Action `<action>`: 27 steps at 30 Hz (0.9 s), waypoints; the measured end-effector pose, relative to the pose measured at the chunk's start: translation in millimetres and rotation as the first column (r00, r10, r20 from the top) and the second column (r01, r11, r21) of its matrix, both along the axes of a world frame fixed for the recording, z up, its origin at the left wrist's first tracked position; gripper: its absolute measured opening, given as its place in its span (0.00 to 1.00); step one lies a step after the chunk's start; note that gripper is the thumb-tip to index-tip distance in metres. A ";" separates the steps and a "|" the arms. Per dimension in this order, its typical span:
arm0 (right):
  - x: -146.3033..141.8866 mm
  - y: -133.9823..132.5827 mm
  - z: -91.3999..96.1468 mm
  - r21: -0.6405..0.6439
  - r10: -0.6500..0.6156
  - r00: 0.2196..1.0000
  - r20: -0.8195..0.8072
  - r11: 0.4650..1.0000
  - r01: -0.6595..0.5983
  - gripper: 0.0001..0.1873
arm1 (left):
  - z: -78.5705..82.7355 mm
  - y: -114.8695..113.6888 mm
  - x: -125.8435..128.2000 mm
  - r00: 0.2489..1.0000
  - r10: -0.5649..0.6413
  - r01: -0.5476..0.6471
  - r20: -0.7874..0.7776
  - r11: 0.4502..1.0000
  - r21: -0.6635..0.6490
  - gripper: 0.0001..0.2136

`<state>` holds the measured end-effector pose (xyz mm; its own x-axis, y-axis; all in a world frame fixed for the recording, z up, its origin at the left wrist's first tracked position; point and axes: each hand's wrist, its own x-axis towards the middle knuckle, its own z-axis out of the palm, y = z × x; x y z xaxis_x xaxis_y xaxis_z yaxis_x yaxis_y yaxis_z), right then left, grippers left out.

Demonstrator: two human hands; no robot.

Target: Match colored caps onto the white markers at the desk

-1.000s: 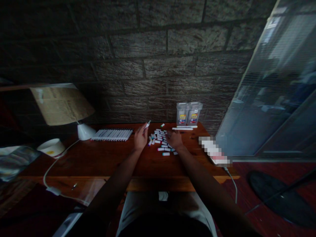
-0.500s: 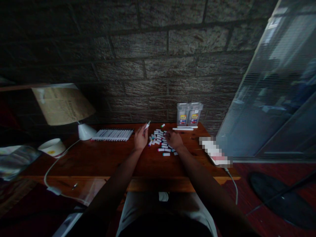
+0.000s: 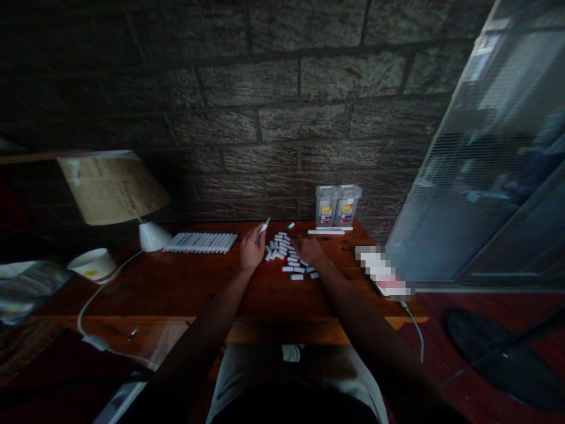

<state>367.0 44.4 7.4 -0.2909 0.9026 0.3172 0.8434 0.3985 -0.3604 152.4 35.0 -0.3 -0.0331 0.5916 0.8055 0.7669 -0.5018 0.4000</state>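
My left hand (image 3: 251, 250) is closed on a white marker (image 3: 263, 227) that points up and to the right. Just right of it my right hand (image 3: 309, 249) rests palm down on a heap of loose marker caps (image 3: 286, 254), white with coloured ends. Its fingers curl into the heap; whether they grip a cap is hidden. A row of several white markers (image 3: 200, 241) lies side by side on the wooden table (image 3: 185, 288), left of my left hand.
Two clear plastic marker boxes (image 3: 338, 205) stand at the table's back by the brick wall, two loose markers (image 3: 327, 230) before them. A white lamp base (image 3: 152, 235), its cable and a white cup (image 3: 92, 264) sit at the left. A blurred object lies at the right edge.
My right hand has shifted slightly left and back over the heap of caps. The left hand with its marker has hardly moved.
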 end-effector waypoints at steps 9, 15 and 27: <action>3.2 -0.3 0.8 -0.056 -0.074 0.997 -0.024 0.996 0.073 0.16 | 1.5 -1.5 1.4 1.000 -0.016 0.016 -0.005 1.000 -0.001 0.14; 1.4 -3.4 1.7 -0.075 -0.087 0.995 -0.044 0.994 0.083 0.14 | 2.2 -2.5 2.7 1.000 -0.031 0.031 -0.001 0.999 -0.012 0.14; 0.2 -2.9 0.9 0.026 0.055 0.975 -0.217 0.998 -0.050 0.19 | -0.3 -0.6 2.6 0.998 -0.059 0.060 0.017 0.998 -0.021 0.14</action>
<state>367.2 41.5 8.3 -0.2594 0.8806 0.3966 0.7232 0.4493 -0.5246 154.9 34.4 -0.6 -0.0100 0.6100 0.7924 0.7294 -0.5376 0.4231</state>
